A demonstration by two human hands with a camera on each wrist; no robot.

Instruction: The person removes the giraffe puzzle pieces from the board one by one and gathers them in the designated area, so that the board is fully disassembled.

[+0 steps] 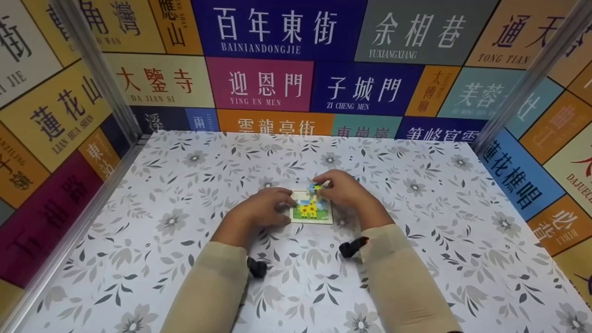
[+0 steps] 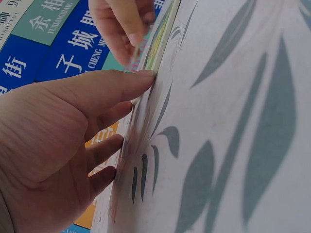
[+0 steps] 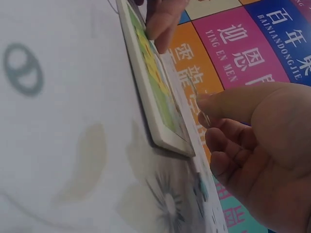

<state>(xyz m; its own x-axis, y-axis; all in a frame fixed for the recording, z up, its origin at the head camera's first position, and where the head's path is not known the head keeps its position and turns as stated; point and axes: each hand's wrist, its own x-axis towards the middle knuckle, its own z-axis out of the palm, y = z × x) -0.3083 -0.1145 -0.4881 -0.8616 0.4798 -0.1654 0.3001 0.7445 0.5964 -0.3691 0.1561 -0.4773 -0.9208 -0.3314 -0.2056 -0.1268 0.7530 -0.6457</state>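
Note:
A small square jigsaw puzzle board (image 1: 312,220) lies flat on the table, with a pale raised frame and a yellow giraffe on green grass. At its left side my left hand (image 1: 261,208) holds the edge, thumb at the near corner and bent fingers farther back. Over the far right part of the board, my right hand (image 1: 344,188) pinches a blue and yellow puzzle piece (image 1: 314,188) between thumb and finger. In the right wrist view this thin piece (image 3: 193,87) is seen edge-on, raised off the board. The far left part of the board's recess looks pale, without picture.
A white tablecloth (image 1: 175,277) with grey leaves and flowers covers the table. Panels with colourful printed signs (image 1: 259,85) stand behind it and on both sides, with metal posts (image 1: 99,69) at the corners. Black wrist straps (image 1: 354,247) sit by the sleeves.

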